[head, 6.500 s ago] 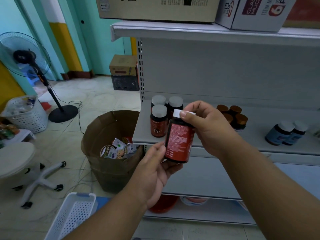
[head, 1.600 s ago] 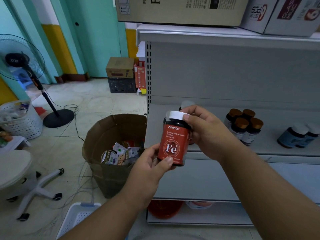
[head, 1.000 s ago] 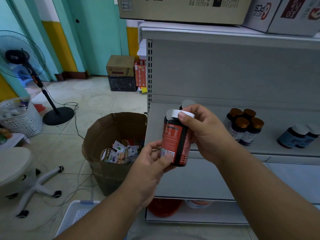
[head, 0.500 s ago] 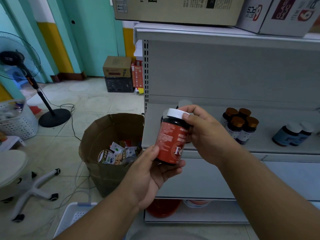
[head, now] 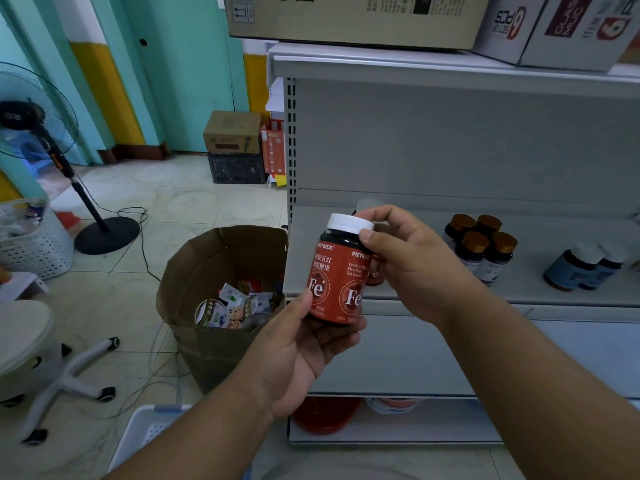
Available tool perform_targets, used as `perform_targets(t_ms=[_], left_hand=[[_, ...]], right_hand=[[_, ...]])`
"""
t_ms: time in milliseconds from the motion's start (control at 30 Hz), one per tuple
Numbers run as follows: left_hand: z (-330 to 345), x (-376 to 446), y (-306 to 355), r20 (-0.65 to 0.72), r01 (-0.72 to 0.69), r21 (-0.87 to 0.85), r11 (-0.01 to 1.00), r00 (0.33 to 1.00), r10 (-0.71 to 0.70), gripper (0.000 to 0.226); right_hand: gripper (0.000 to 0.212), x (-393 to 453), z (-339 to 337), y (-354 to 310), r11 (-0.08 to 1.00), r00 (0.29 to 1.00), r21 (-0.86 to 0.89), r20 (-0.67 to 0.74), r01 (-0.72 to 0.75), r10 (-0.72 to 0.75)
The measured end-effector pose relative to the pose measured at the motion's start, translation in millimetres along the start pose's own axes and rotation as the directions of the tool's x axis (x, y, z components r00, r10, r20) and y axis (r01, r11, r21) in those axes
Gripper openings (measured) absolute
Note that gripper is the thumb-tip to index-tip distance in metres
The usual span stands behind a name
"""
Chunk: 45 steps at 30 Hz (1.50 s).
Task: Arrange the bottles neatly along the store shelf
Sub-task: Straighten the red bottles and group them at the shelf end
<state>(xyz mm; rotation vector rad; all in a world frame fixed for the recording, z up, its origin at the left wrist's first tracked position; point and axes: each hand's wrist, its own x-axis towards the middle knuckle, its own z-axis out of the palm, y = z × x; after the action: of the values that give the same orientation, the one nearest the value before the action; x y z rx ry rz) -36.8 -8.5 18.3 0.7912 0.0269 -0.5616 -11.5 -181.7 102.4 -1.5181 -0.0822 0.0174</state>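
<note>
- Left hand [head: 294,355]: cradling the base of the red bottle [head: 337,282], fingers curling round it.
- Right hand [head: 412,268]: pinching the bottle's white cap [head: 349,223].
- Red bottle: hovering upright before the shelf [head: 519,289] edge.
- Shelf: carrying four brown-capped bottles [head: 481,249] and two blue bottles [head: 585,268], standing well apart.

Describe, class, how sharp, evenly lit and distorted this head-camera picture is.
Head view: the red bottle is sharp, its label readable; the shelf edges bow with wide-angle distortion; light is soft and dim, with no glare; the blue bottles at right look blurred.
</note>
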Motion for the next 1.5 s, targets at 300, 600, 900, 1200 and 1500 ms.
perform_targets(t_ms=[300, 600, 900, 1200, 1500], left_hand=[[-4.8, 4.5, 4.9, -0.003, -0.108, 0.439, 0.892, 0.993, 0.122, 0.080], [-9.8, 7.3, 8.2, 0.100, -0.050, 0.343, 0.938, 0.995, 0.017, 0.085], [-9.8, 11.3, 10.5, 0.142, -0.095, 0.424, 0.901, 0.989, 0.037, 0.070], [4.3, 26.4, 21.6, 0.045, -0.227, 0.618, 0.753, 0.966, 0.254, 0.052], [2.1, 65.0, 49.6, -0.002, -0.242, 0.780, 0.578, 0.921, 0.389, 0.053]], right_hand=[[0.036, -1.1, 3.3, -0.4, 0.998, 0.997, -0.039, -0.069, 0.039, -0.042], [0.021, -3.7, -4.4, 1.0, 0.995, 1.000, -0.099, -0.016, -0.003, 0.002], [0.017, 1.3, -15.3, -14.2, 0.951, 0.999, -0.309, 0.041, 0.023, -0.010], [0.024, 23.3, -17.1, -39.6, 0.789, 0.991, -0.602, 0.118, 0.125, -0.066], [0.027, 65.5, -9.3, -47.5, 0.731, 0.967, -0.641, 0.081, 0.235, -0.240]])
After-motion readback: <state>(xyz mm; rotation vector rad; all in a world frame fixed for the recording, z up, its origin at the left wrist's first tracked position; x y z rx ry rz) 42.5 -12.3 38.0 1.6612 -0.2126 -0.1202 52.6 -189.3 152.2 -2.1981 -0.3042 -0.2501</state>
